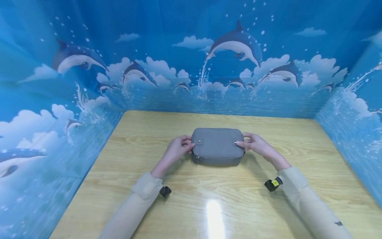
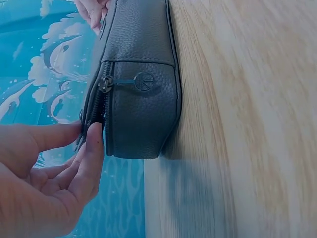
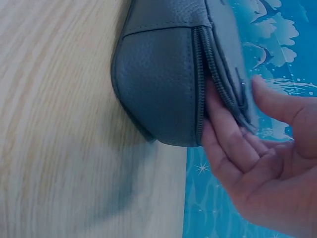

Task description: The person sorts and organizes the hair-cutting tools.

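Observation:
A grey leather-look zip bag point(image 1: 219, 142) lies on the wooden table, its lid uppermost with a metal snap near each end. At its left end my left hand point(image 1: 179, 147) pinches the lid's edge between thumb and fingers. The zipper pull point(image 2: 144, 82) with a round emblem hangs at that end, where the zip gapes slightly. My right hand point(image 1: 253, 144) pinches the lid at the other end, thumb on top by the snap. In the right wrist view, fingers point(image 3: 230, 134) of that hand reach into the open zip under the lid. The bag's inside is hidden.
The pale wooden table point(image 1: 143, 132) extends around the bag, with a bright light reflection near its front. Blue dolphin-print sheeting point(image 1: 167, 66) rises behind the table and along both sides. A small black camera point(image 1: 165, 191) sits at the left wrist, another point(image 1: 273, 184) at the right.

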`<control>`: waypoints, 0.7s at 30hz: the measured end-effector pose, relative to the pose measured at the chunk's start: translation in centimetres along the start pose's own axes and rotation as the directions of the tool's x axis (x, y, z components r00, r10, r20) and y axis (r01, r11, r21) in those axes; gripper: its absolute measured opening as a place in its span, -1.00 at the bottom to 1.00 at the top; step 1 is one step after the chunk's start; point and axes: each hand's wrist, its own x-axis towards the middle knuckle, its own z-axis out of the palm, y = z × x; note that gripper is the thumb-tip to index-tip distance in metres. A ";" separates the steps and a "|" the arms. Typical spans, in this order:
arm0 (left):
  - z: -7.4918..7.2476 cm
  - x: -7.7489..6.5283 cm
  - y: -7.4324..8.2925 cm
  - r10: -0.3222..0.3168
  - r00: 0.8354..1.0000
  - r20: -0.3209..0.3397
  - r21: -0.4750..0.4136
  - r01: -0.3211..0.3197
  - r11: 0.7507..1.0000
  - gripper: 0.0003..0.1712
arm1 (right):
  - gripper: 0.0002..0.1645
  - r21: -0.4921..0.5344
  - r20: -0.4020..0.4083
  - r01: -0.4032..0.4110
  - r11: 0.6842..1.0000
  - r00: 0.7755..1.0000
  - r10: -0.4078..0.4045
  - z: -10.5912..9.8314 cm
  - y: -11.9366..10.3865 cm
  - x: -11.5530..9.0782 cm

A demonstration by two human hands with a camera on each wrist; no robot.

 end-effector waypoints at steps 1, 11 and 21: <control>0.0 0.1 0.0 -0.005 1.000 -0.002 0.011 0.005 1.000 -0.62 | -0.24 -0.009 0.001 -0.004 1.000 1.000 0.004 0.0 -0.1 0.0; 0.1 0.9 -0.2 -0.022 1.000 -0.019 0.024 0.023 0.999 -0.58 | -0.32 -0.150 -0.076 -0.028 0.988 0.997 0.017 0.3 -0.5 0.5; 0.1 0.8 -0.3 -0.020 0.999 -0.032 0.102 0.023 0.995 -0.60 | -0.09 -0.223 -0.153 -0.071 0.972 0.988 0.037 0.5 0.2 1.1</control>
